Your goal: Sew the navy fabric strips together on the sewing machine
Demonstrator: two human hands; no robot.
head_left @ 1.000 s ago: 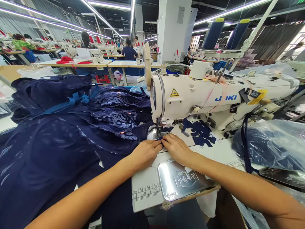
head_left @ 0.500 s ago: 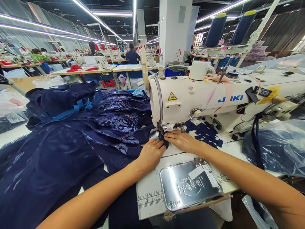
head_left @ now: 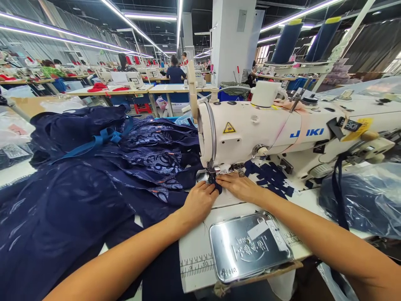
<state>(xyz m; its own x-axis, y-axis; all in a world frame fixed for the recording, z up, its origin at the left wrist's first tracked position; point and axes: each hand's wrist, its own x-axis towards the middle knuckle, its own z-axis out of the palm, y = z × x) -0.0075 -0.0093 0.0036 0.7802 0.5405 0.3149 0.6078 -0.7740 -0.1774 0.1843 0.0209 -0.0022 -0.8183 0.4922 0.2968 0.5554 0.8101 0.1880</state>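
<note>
A white Juki sewing machine (head_left: pixel 282 129) lies across the table, its needle at the centre. My left hand (head_left: pixel 199 201) rests on a navy patterned garment (head_left: pixel 94 188) and pinches a small navy fabric piece (head_left: pixel 216 185) just in front of the presser foot. My right hand (head_left: pixel 239 185) lies beside it, fingers pressed flat on the same piece from the right. The fingertips of both hands meet under the needle. The garment spreads in a big heap to the left, with a blue ribbon (head_left: pixel 100 140) on top.
A shiny metal tin lid (head_left: pixel 249 246) lies near the table's front edge, by a printed ruler strip (head_left: pixel 197 264). Small navy cut pieces (head_left: pixel 269 175) are scattered under the machine arm. A plastic bag of navy fabric (head_left: pixel 363 200) sits right. Thread cones (head_left: pixel 286 39) stand behind. Other workers sit far back.
Both hands have pushed forward toward the needle with the small navy piece. In the last half second they barely moved.
</note>
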